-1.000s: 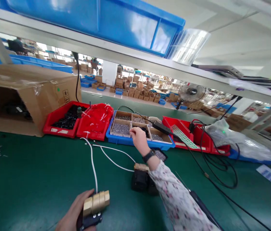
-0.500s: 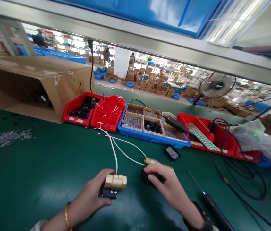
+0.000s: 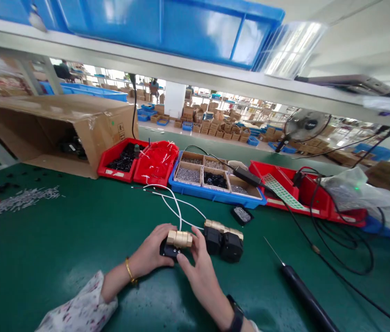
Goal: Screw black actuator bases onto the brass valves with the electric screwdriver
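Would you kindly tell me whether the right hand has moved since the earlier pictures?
Yes: over the blue tray a second ago, the right hand is now nearer the person, at the brass valve in the left hand.

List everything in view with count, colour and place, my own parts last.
Valve: one, brass-black, at the hands
Other valves: two, brass-black, right of hands
Wires: several, white, behind hands
Bench: one, green, below
Carton: one, brown, left
Red bins: several, both sides of tray
Tray: one, blue, centre back
Dish: one, black, before tray
Screwdriver: one, black handle, right
Small pieces: many, pale, left
Bag: clear, far right, count unclear
Fan: one, grey, beyond bench
Shelf: one, whitish, above
Background clutter: too small to count
Left hand: one, bare, gripping valve
Right hand: one, bare, beside valve
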{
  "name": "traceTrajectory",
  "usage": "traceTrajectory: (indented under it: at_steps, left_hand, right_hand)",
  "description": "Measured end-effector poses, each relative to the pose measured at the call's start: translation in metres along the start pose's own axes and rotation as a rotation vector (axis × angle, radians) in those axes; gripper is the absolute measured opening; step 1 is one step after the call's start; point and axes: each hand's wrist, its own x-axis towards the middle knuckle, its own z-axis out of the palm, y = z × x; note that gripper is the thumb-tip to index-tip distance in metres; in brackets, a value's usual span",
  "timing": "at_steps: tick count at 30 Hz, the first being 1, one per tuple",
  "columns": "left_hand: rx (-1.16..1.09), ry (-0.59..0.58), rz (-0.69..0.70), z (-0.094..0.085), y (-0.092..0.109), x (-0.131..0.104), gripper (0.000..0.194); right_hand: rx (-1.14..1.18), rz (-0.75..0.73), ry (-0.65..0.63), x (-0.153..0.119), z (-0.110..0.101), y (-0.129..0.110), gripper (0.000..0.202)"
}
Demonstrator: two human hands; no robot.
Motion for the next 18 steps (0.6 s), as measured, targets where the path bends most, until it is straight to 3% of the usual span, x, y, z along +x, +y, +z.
traceTrajectory:
  at_steps: [3, 6, 14, 18]
  left_hand:
    - [-0.093, -0.043, 0.03, -0.005, -0.011, 0.015, 0.077]
    - [-0.073, -0.032, 0.055, -0.008, -0.019, 0.027, 0.076]
    - [0.088, 0.02, 0.029, -0.007, -0.016, 0.029, 0.076]
    - [0.187, -0.038, 0.057, -0.003, -0.028, 0.032, 0.078]
  right_hand:
    - [0.055, -0.053, -0.004, 0.032, 0.015, 0.011, 0.055]
    - [0.106, -0.097, -0.008, 0.052, 0.017, 0.022, 0.052]
    - [0.105, -0.061, 0.03, 0.061, 0.012, 0.042, 0.056]
    - [0.04, 0.027, 0.015, 0.07, 0.005, 0.057, 0.068]
